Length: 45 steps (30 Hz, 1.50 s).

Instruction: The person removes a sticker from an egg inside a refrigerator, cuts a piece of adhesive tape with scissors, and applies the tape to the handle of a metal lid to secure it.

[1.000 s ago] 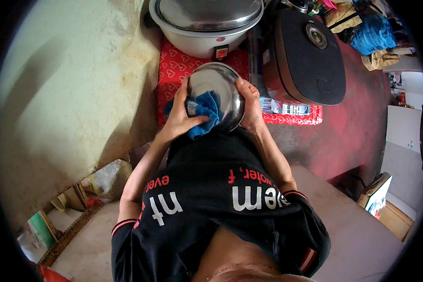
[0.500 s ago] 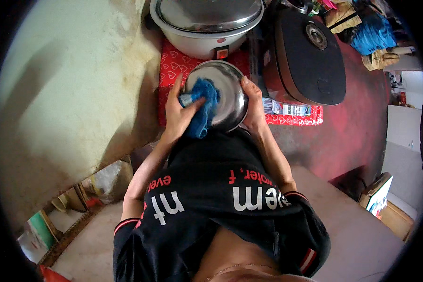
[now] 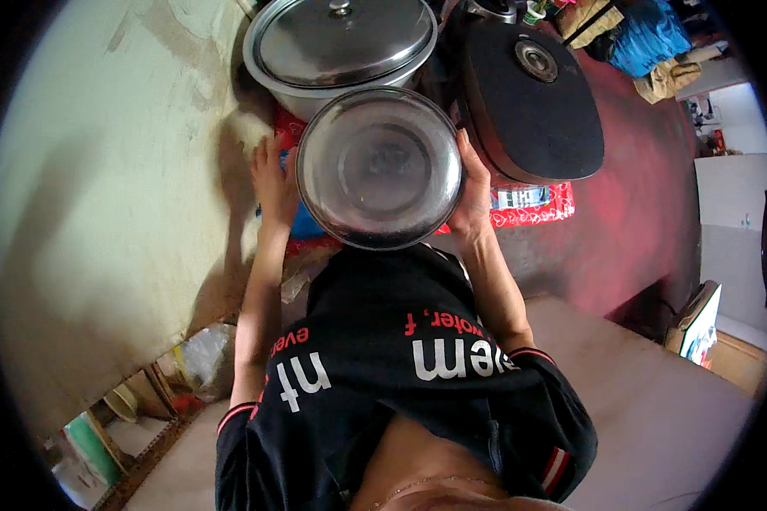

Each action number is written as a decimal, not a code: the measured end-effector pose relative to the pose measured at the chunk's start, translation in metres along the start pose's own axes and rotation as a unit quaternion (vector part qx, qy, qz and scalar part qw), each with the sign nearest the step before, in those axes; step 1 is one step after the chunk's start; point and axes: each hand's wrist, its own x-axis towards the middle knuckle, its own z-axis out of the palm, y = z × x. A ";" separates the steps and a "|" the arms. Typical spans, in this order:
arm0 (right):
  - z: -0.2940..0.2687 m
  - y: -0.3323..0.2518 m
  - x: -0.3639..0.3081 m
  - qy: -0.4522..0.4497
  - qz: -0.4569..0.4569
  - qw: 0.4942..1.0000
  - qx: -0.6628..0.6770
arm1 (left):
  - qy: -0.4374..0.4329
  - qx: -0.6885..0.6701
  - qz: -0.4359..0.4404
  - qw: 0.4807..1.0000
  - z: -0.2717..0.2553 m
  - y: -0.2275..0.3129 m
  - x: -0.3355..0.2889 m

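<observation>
A shiny round metal bowl [image 3: 375,183] is held up in front of me, its broad face with concentric rings turned toward me. At its right rim, my right hand [image 3: 471,192] grips with the fingers mostly hidden behind it. My left hand [image 3: 274,189] is by the left rim, closed on a blue cloth [image 3: 307,223]. Part of that cloth shows between the hand and the bowl; the rest is hidden. I cannot tell whether the left fingers touch the bowl.
Beyond the bowl stands a silver cooker with a metal lid [image 3: 341,47]. A dark-lidded rice cooker [image 3: 533,106] is to its right, on a red heart-patterned cover [image 3: 533,217]. A pale wall [image 3: 128,170] rises close on the left. Bags [image 3: 652,38] lie at the far right.
The bowl has tilted its face more toward me and come slightly nearer. My left hand with the blue cloth has moved left, off the bowl's face to its left side.
</observation>
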 end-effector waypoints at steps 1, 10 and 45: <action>-0.002 0.000 0.000 0.003 0.002 1.000 0.005 | -0.030 -0.173 -0.004 0.985 -0.014 0.024 0.001; 0.006 0.007 -0.006 -0.010 -0.070 0.992 -0.101 | -0.096 -0.604 -0.285 0.738 -0.055 0.116 -0.015; 0.001 -0.017 -0.043 -0.011 -0.222 0.907 -0.358 | -0.023 -0.593 -0.270 0.758 -0.056 0.112 -0.027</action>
